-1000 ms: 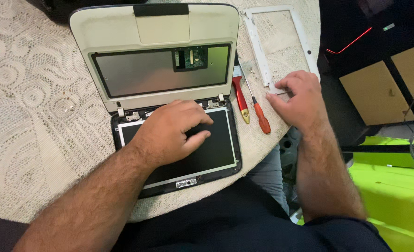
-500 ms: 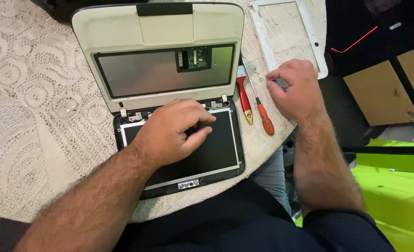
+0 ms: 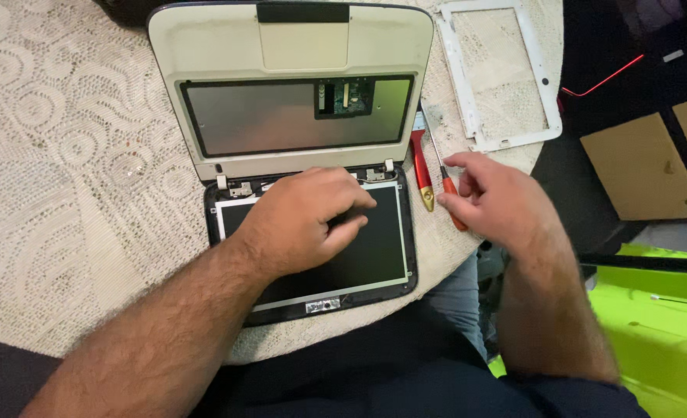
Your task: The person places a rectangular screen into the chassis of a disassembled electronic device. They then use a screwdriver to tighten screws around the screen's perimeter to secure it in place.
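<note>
My right hand (image 3: 498,203) has come back from the far side of the orange-handled screwdriver (image 3: 446,179), fingers loosely spread over its handle, gripping nothing. Left of it, my left hand (image 3: 305,220) presses flat on the dismantled small laptop's bare screen panel (image 3: 374,255).

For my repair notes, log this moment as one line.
left hand: flat on laptop screen panel | right hand: open, at red screwdriver | white bezel: apart on table

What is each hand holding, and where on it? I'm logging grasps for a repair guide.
Nothing is gripped. The left hand rests flat on the laptop screen panel; the right hand touches the red-handled screwdriver.
</note>
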